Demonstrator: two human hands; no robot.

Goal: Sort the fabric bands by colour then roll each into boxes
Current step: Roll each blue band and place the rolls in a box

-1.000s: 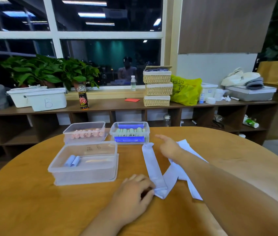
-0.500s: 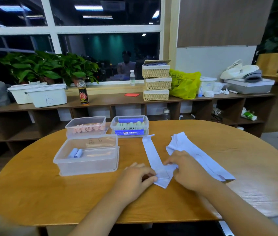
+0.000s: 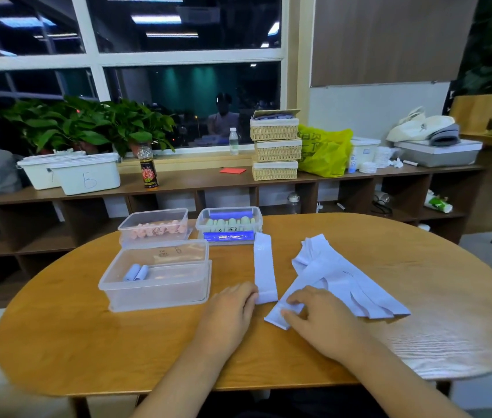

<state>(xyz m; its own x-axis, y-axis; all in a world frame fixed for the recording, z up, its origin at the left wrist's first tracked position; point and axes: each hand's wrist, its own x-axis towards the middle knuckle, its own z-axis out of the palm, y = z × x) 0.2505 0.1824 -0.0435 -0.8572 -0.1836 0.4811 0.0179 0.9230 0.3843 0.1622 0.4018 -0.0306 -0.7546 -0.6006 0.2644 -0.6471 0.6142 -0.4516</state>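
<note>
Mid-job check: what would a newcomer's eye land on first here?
The two hands at centre: the left hand touches the near end of a straight lilac band, while the right hand pinches the end of an angled band from the fanned lilac pile. To their left, the near clear box holds just two lilac rolls; the pink box and green box behind look fuller.

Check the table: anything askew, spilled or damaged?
Nothing stands out. The clear box, pink-roll box and green-roll box sit upright, nothing spilled. The loose bands fan out untidily beside the right hand, as unsorted stock would.
</note>
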